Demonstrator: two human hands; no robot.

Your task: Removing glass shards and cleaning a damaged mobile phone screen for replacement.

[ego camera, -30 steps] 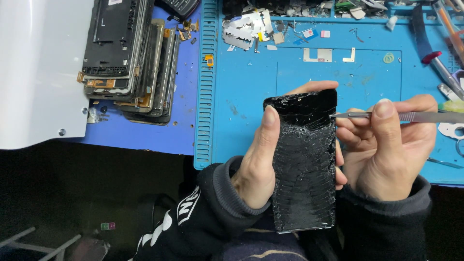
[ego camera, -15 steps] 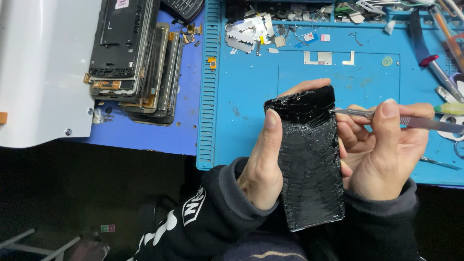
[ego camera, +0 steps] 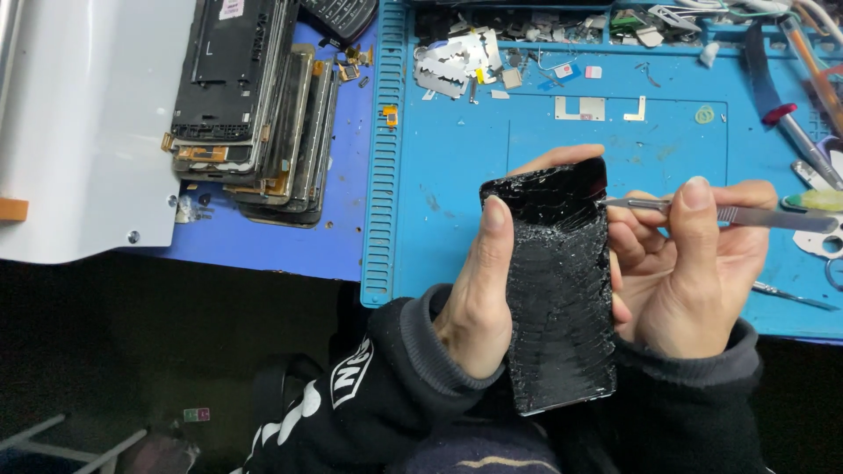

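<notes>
The left hand (ego camera: 479, 298) still grips the cracked black phone screen (ego camera: 558, 290) upright above the near edge of the blue mat (ego camera: 457, 167). The right hand (ego camera: 694, 272) pinches a metal blade tool (ego camera: 746, 215), its tip staying at the screen's far right edge; little has shifted.

The cracked phone screen (ego camera: 558, 290) stands at centre over the work mat (ego camera: 457, 175), the left hand (ego camera: 479, 294) at its 9 o'clock, the right hand (ego camera: 689, 268) (gripping a scalpel (ego camera: 746, 215)) at 3, stacked phone frames (ego camera: 255, 105) at 10.
</notes>
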